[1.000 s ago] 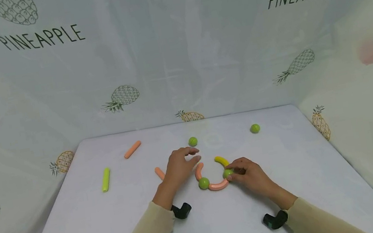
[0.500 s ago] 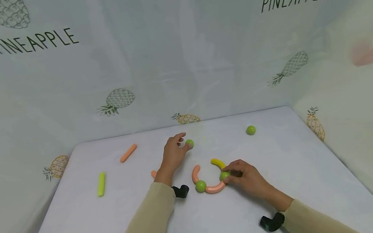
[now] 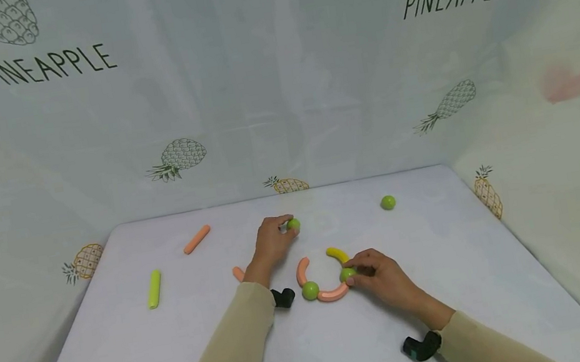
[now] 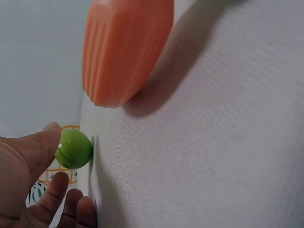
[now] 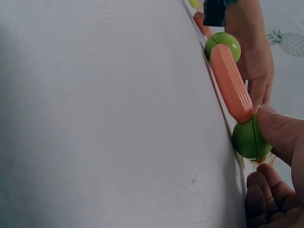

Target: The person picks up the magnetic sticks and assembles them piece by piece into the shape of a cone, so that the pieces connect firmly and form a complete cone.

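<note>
My left hand (image 3: pixel 272 239) reaches to the back of the table, its thumb and index finger pinching a green ball (image 3: pixel 293 225). In the left wrist view the thumb lies over the edge of that ball (image 4: pixel 74 149), close to the tabletop. My right hand (image 3: pixel 381 274) pinches a second green ball (image 5: pixel 249 137), set between a curved yellow stick (image 3: pixel 337 254) and a curved orange stick (image 3: pixel 333 294). Another green ball (image 3: pixel 310 291) sits between this orange stick and a curved orange one (image 3: pixel 302 272). Together these pieces make an arc with its gap toward the back.
A loose green ball (image 3: pixel 388 202) lies at the back right of the white table (image 3: pixel 124 359). To the left are a straight orange stick (image 3: pixel 197 239) and a yellow-green stick (image 3: pixel 154 289). One more orange stick (image 3: pixel 238 273) is partly hidden by the left forearm.
My left hand has moved away from the arc toward the back, and its thumb and finger have closed around the far green ball. The right hand stays on its ball.
</note>
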The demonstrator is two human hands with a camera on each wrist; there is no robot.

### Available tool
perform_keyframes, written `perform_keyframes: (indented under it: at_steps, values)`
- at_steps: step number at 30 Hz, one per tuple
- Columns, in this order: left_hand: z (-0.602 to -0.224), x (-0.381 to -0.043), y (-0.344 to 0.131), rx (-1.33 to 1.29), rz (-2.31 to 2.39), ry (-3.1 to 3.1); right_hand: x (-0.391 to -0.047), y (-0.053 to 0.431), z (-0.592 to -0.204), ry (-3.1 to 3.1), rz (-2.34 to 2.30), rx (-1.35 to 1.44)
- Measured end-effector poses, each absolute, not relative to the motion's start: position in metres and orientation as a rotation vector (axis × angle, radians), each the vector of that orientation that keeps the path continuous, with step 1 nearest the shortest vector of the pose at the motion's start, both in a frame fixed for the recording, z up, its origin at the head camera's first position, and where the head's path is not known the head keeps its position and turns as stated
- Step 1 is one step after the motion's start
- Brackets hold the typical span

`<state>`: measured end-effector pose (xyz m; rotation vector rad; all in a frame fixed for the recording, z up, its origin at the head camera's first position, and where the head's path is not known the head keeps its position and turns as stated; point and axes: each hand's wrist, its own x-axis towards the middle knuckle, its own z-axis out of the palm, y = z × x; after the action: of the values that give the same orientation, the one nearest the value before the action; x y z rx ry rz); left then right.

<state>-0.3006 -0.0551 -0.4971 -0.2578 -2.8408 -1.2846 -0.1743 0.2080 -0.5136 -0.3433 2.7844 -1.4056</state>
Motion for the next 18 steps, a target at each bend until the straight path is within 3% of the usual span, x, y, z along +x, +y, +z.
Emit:
perform_keyframes:
  at_steps: [18]
  values:
    - [-0.4972, -0.2914, -0.0477, -0.240, -1.298, -2.868, -0.1729, 0.2082, -0.5123, 2.776, -1.406, -0.334]
